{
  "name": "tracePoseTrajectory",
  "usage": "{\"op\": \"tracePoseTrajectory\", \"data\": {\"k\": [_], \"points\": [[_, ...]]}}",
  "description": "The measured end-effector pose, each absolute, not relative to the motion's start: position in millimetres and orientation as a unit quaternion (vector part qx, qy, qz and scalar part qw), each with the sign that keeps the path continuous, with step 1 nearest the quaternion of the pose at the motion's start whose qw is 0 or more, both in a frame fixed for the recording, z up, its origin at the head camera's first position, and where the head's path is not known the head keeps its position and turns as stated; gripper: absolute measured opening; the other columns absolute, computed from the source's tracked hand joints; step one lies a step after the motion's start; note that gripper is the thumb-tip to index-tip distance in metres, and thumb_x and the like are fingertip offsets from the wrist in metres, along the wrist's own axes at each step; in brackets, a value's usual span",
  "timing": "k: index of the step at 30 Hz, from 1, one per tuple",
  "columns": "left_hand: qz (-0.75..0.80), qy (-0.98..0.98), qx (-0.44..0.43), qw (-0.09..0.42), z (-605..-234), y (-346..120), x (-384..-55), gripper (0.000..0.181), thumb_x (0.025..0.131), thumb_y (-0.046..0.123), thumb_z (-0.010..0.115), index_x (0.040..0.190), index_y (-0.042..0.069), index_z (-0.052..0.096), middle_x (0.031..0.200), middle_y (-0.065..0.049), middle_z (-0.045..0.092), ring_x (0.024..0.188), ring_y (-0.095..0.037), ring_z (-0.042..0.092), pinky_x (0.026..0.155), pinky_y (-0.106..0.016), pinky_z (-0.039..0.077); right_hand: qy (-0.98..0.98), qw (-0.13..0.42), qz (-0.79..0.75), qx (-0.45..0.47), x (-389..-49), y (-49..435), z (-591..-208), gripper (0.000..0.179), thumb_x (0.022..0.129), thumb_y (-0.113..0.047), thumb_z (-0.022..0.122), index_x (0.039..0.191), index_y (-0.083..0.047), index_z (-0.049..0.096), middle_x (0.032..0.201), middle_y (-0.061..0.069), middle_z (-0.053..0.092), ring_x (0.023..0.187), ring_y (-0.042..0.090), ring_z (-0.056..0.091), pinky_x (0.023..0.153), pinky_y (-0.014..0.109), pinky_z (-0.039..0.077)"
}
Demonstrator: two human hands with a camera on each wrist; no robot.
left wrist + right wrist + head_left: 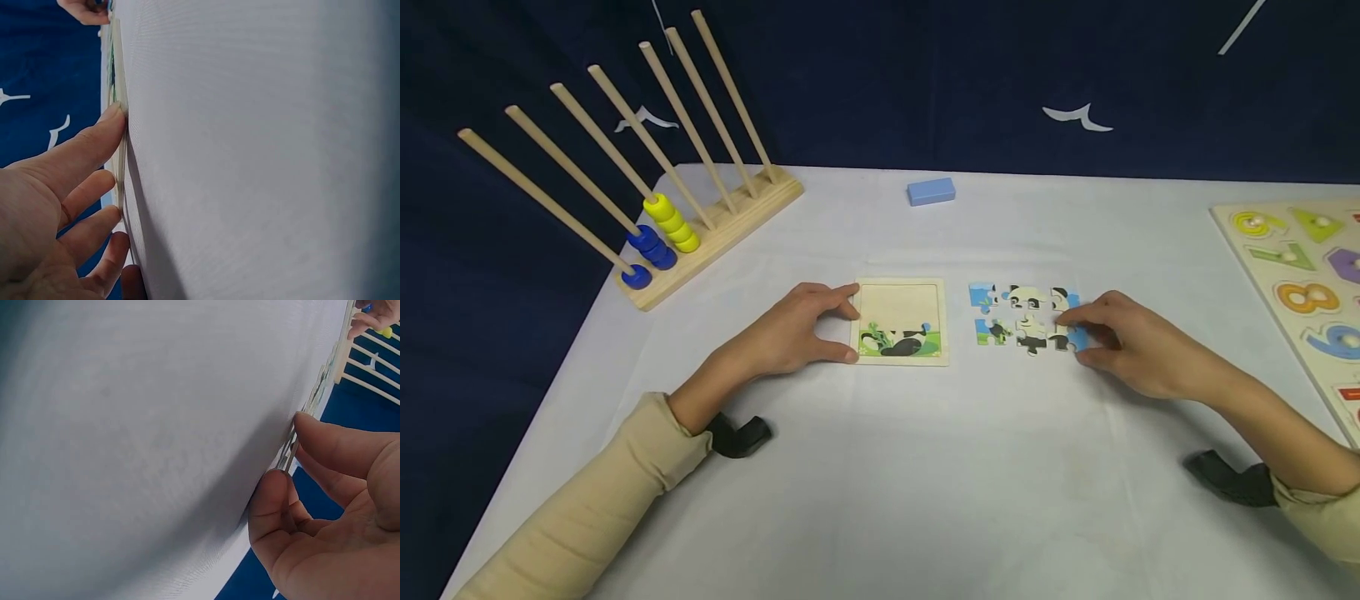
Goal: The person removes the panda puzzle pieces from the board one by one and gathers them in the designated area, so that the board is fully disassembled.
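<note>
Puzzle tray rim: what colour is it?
The puzzle tray rim is pale cream, showing best in the head view.

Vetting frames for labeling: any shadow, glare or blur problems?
Head: fairly even light, no strong glare, puzzle pieces legible; left wrist: narrow shadow on the tablecloth beside the left hand, right edge blurred and dark; right wrist: broad soft shadow by the right hand, upper left corner dark.

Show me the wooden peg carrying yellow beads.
The third peg from the left: yellow beads sit at its foot, whereas the first two pegs hold blue beads and the other four are bare.
</note>
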State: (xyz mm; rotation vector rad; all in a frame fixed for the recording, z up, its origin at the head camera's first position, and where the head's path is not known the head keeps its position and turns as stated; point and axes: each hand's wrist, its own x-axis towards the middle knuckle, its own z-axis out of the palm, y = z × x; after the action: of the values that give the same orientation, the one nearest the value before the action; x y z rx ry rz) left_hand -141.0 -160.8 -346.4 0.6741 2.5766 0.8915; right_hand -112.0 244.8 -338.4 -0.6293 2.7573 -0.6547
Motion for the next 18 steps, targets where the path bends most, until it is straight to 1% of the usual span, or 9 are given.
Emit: {"op": "tracePoseTrajectory", "data": {"k": [2,12,14,18], "points": [[0.313,0.905,0.236,0.166,-346.8,-160.8,-141.0,0.068,0.082,0.022,0.083,0.139,0.001,0.053,0.123,-0.002,0.066,0.134,-0.026,0.036,0.113,-0.042,0.027,0.945,0.122,-0.221,-0.21,-112.1,244.6,-338.3,0.043,0.084,0.003,0.073,0.126,0.001,0.063,0.097,0.008,0.05,0.085,0.021,0.044,0.068,0.027,0.041],[0.31,0.906,0.234,0.167,-346.9,-160.7,-141.1,0.068,0.082,0.022,0.083,0.139,0.001,0.053,0.123,-0.002,0.066,0.134,-0.025,0.035,0.113,-0.042,0.026,0.945,0.14,-0.219,-0.198,-112.6,244.1,-339.5,0.044,0.087,0.003,0.07,0.13,0.001,0.06,0.1,0.01,0.049,0.088,0.022,0.044,0.071,0.029,0.04],[0.31,0.906,0.235,0.166,-347.0,-160.6,-141.3,0.066,0.082,0.022,0.083,0.138,0.002,0.055,0.124,-0.002,0.065,0.134,-0.025,0.035,0.113,-0.042,0.027,0.945,0.141,-0.219,-0.2,-112.5,244.5,-339.6,0.044,0.087,0.003,0.069,0.13,0.0,0.06,0.1,0.01,0.048,0.088,0.022,0.043,0.071,0.029,0.04],[0.313,0.905,0.24,0.163,-346.8,-160.6,-141.5,0.059,0.082,0.021,0.083,0.132,0.002,0.06,0.132,-0.004,0.061,0.134,-0.026,0.036,0.113,-0.041,0.027,0.944,0.145,-0.218,-0.202,-112.8,245.2,-338.3,0.045,0.087,0.003,0.069,0.131,-0.001,0.059,0.1,0.011,0.046,0.088,0.022,0.042,0.071,0.031,0.04]]}}
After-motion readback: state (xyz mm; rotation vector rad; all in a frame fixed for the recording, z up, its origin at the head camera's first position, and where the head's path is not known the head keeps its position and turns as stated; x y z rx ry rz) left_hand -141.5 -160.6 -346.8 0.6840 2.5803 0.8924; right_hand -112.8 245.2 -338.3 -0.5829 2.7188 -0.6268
